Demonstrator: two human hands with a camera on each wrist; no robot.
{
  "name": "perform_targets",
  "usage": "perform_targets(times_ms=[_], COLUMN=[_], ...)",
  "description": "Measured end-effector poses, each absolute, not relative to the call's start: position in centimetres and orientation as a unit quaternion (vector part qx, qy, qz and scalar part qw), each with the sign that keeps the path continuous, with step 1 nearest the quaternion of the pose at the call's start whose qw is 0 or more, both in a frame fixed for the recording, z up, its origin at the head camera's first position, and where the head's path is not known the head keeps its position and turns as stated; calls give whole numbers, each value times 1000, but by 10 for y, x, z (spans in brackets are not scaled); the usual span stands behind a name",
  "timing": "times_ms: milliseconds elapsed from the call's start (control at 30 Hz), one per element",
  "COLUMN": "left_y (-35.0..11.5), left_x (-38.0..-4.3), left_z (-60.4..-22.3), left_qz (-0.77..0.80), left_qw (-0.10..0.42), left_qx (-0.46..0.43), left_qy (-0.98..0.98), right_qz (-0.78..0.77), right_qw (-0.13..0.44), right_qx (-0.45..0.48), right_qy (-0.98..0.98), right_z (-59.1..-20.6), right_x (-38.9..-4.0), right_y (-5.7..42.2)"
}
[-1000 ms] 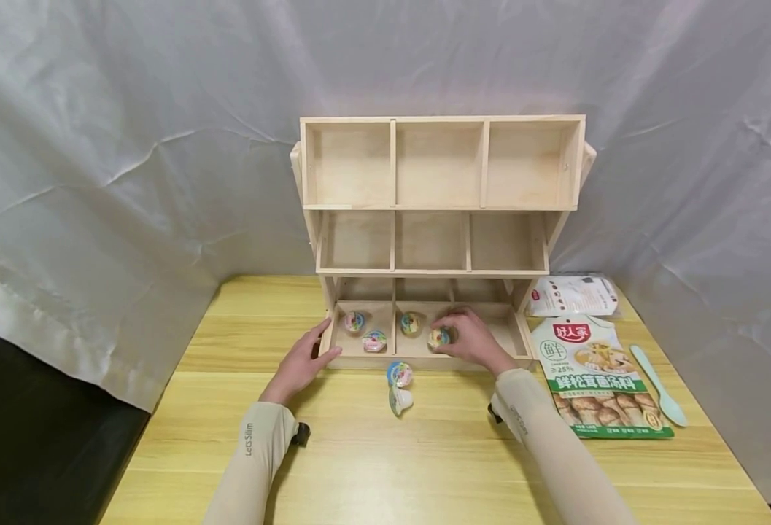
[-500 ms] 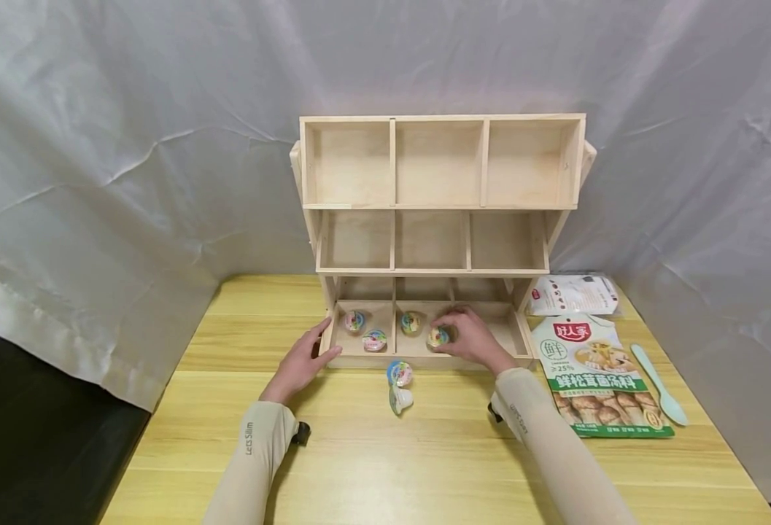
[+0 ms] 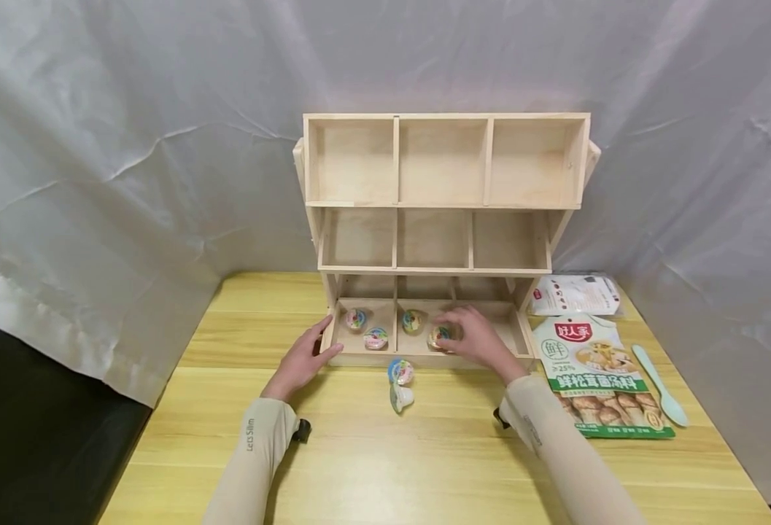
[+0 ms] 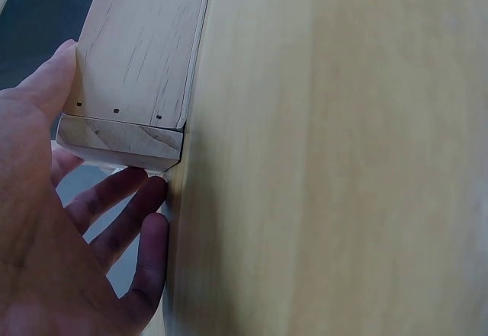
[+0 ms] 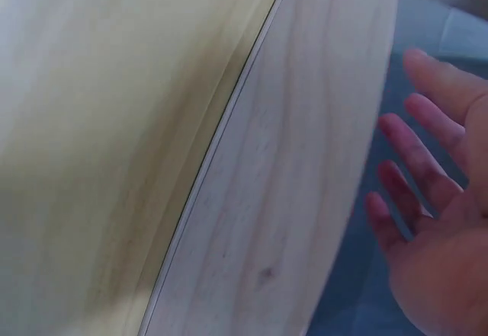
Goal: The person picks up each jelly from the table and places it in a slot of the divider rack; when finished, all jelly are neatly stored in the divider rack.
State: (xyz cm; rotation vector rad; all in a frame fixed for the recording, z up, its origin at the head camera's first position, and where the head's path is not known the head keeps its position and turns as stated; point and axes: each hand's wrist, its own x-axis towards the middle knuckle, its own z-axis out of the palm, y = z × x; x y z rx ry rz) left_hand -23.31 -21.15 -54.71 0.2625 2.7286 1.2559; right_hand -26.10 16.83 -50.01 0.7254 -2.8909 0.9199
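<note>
A three-tier wooden rack with divided compartments stands at the back of the table. Its bottom tray holds jelly cups: one pink cup and another pink cup on the left, a yellow cup and a second yellow cup in the middle. Over that second yellow cup is my right hand, fingers loosely bent; in the right wrist view they are spread, with nothing between them. My left hand rests against the tray's left front corner, thumb at the front edge, fingers along the side.
Two more jelly cups lie on the table before the tray: a pink one and one on its side. At right are a mushroom seasoning pouch, a white packet and a pale green spoon. Grey cloth hangs behind.
My right hand has let go of the second yellow jelly cup, which sits in the middle compartment, and has shifted slightly to the right. My left hand stays at the tray corner.
</note>
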Motion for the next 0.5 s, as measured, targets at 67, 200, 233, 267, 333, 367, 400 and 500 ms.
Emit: perform_targets(times_ms=[67,200,233,267,333,367,400,500], left_y=[-212,-212,-212,-212,-212,-212,-212,-211], left_x=[-233,-234,-234,-234,-234,-234,-233,-233], left_z=[-547,-547,-547,-547,-546,-546,-547,-547], left_qz=[415,417,417,416,416,415,414,415], left_qw=[65,66,66,66,66,67,67,67], left_qx=[87,86,85,85,85,85,85,83], left_qy=[903,902,903,903,903,903,904,903], right_qz=[306,336,344,347,353,355,351,346], right_qw=[16,-2,-9,-15,-25,-28,-27,-29], right_qx=[236,242,243,246,260,268,280,313], right_qy=[-922,-910,-907,-905,-898,-895,-893,-884], right_z=[-498,-495,-495,-495,-497,-498,-499,-502], right_x=[-254,-236,-231,-227,-219,-216,-212,-204], right_y=[164,151,148,145,138,135,132,124])
